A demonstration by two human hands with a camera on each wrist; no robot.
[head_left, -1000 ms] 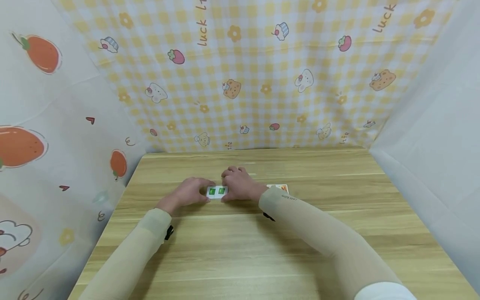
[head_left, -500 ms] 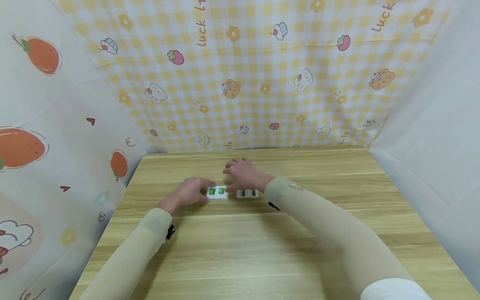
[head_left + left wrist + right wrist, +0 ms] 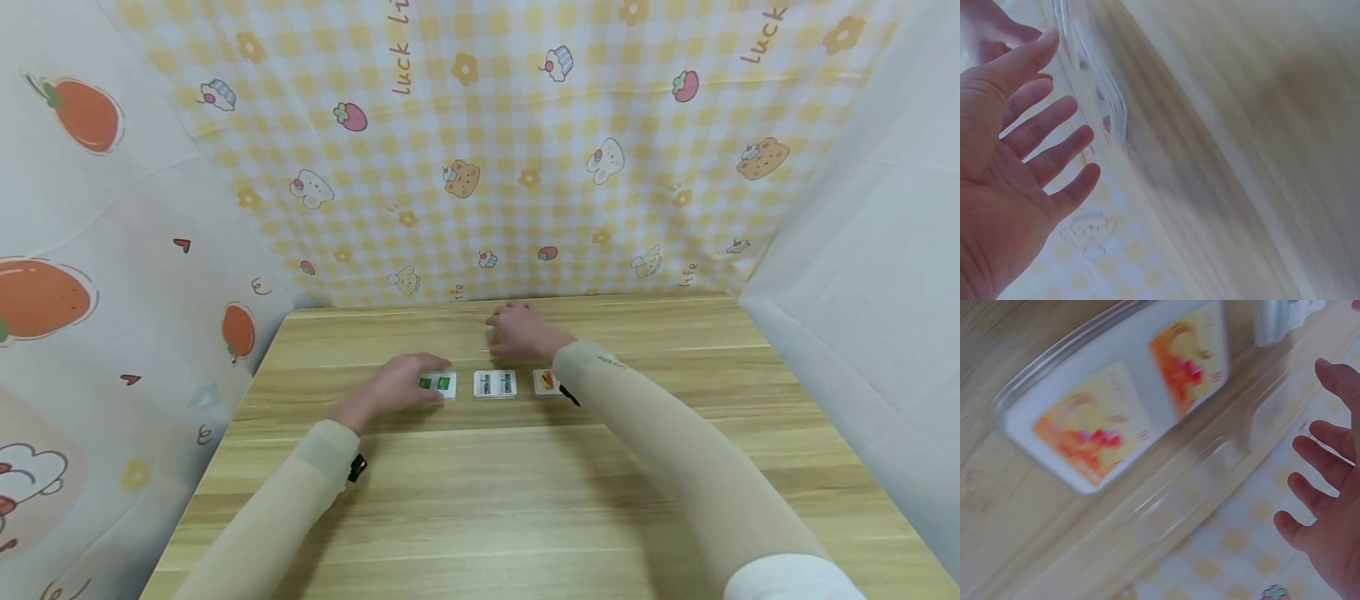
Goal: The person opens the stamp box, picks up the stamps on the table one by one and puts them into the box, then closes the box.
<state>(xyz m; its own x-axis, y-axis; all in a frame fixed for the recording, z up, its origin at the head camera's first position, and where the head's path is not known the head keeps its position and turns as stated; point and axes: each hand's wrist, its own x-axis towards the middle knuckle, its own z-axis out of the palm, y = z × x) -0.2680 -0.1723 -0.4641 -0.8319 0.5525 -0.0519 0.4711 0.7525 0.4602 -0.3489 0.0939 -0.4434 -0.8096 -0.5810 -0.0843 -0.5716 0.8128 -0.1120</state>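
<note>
Three small white card stacks lie in a row across the table. My left hand [image 3: 397, 385] is over the left one, the green-square stack [image 3: 447, 385], covering part of it. In the left wrist view its fingers are spread, with nothing between them, beside a stack with a clear edge [image 3: 1110, 94]. Behind the middle stack [image 3: 495, 384], which bears grey-green pictures, my right hand [image 3: 521, 332] hovers with loosely bent fingers, holding nothing. Partly hidden by the right sleeve is the orange-picture stack [image 3: 545, 382]; its two printed pictures show large in the right wrist view.
Clear, flat plastic pieces [image 3: 1179, 494] lie on the wooden table [image 3: 480, 492] behind the stacks, near its back edge. A yellow-checked cloth [image 3: 525, 125] hangs behind the table, with pale cloths [image 3: 150, 208] at both sides.
My right hand has come off the middle stack and moved back and to the right, uncovering it. My left hand has shifted slightly right, over more of the green-square stack.
</note>
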